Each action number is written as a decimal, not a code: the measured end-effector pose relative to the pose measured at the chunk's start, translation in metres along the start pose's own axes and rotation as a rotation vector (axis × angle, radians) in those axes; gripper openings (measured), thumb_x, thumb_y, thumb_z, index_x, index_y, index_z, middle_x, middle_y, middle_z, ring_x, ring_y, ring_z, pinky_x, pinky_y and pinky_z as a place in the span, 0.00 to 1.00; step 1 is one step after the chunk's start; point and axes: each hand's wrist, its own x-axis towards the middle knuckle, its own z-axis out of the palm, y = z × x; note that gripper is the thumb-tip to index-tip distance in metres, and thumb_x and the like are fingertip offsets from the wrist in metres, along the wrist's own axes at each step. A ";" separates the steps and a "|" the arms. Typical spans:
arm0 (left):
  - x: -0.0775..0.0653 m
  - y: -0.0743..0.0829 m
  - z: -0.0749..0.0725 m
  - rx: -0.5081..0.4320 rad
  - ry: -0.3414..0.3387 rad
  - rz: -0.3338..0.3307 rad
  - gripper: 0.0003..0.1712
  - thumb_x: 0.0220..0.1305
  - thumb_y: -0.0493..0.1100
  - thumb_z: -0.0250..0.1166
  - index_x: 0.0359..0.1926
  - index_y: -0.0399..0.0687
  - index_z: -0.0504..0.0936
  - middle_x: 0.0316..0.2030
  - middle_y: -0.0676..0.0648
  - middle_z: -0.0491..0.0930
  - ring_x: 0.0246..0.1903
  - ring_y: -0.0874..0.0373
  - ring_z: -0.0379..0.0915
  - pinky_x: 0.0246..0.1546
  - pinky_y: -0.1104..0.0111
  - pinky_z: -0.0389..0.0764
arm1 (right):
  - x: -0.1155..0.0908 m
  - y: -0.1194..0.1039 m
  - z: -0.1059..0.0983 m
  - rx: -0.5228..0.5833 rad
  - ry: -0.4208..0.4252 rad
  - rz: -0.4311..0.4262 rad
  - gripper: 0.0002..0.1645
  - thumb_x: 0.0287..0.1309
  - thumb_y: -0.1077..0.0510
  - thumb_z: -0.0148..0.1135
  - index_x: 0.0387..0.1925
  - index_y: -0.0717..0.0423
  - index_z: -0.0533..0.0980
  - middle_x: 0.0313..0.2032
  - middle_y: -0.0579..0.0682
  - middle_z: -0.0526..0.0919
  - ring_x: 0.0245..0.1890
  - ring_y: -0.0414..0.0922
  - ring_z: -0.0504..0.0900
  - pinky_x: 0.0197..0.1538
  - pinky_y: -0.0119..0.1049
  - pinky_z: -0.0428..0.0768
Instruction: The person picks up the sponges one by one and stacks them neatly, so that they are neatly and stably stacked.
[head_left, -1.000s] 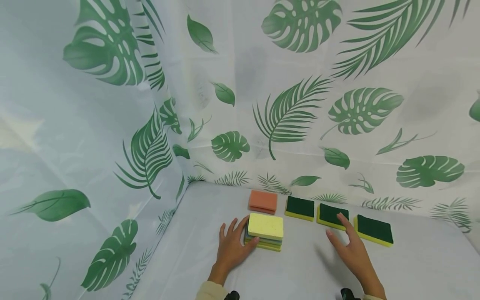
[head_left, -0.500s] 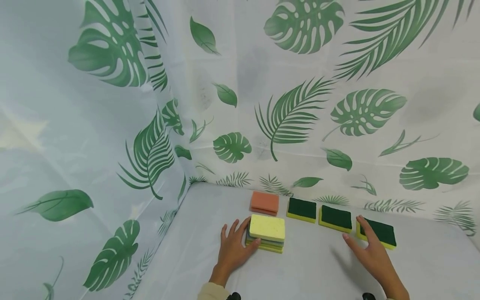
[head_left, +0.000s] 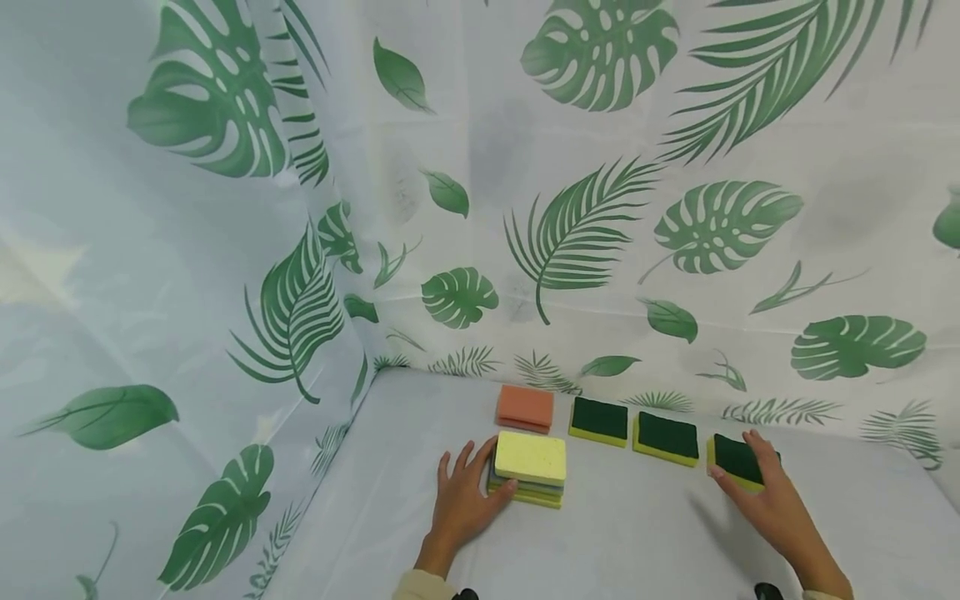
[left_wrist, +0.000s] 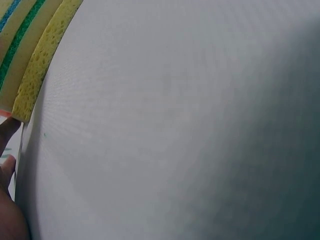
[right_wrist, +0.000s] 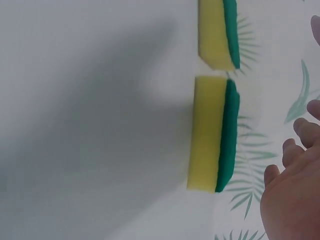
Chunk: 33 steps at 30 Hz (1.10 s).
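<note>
- Our left hand (head_left: 459,506), fingers spread, touches the sponge stack (head_left: 529,467).
- Our spread right hand (head_left: 777,505) has moved farther right of the sponge stack; we judge the end green-topped sponge (head_left: 731,457) within reach.

Three green-topped sponges (head_left: 666,435), one layered sponge stack (head_left: 529,457), one orange pile (head_left: 526,405), two hands (head_left: 462,505)

Right-hand fingers (head_left: 763,455) hide part of rightmost sponge (head_left: 735,457); left wrist view crops sponge stack (left_wrist: 42,55).
</note>
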 end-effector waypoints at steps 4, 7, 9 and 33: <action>-0.001 0.000 0.000 -0.003 0.017 0.012 0.48 0.68 0.77 0.61 0.81 0.62 0.68 0.72 0.46 0.75 0.76 0.41 0.61 0.77 0.35 0.42 | 0.003 0.009 -0.007 0.000 0.001 0.028 0.60 0.77 0.41 0.62 0.82 0.72 0.38 0.80 0.78 0.33 0.77 0.82 0.37 0.66 0.86 0.48; 0.000 0.000 0.000 -0.001 0.012 0.004 0.49 0.68 0.78 0.60 0.81 0.63 0.67 0.73 0.47 0.75 0.77 0.42 0.60 0.77 0.36 0.41 | 0.007 0.017 -0.012 0.001 0.011 0.043 0.61 0.77 0.40 0.61 0.82 0.73 0.37 0.80 0.78 0.32 0.76 0.83 0.38 0.66 0.86 0.47; 0.000 0.001 -0.001 -0.002 0.007 -0.003 0.49 0.68 0.78 0.60 0.81 0.63 0.67 0.73 0.47 0.74 0.77 0.42 0.60 0.77 0.36 0.40 | 0.009 0.022 -0.014 -0.008 0.014 0.064 0.62 0.77 0.39 0.61 0.82 0.74 0.36 0.80 0.78 0.32 0.76 0.83 0.38 0.67 0.85 0.47; -0.001 0.002 -0.003 -0.002 -0.009 -0.015 0.48 0.68 0.78 0.59 0.82 0.64 0.66 0.74 0.48 0.74 0.78 0.43 0.59 0.78 0.37 0.40 | 0.022 0.059 -0.013 0.061 -0.184 0.397 0.76 0.73 0.31 0.59 0.75 0.78 0.19 0.74 0.86 0.24 0.75 0.84 0.37 0.72 0.79 0.49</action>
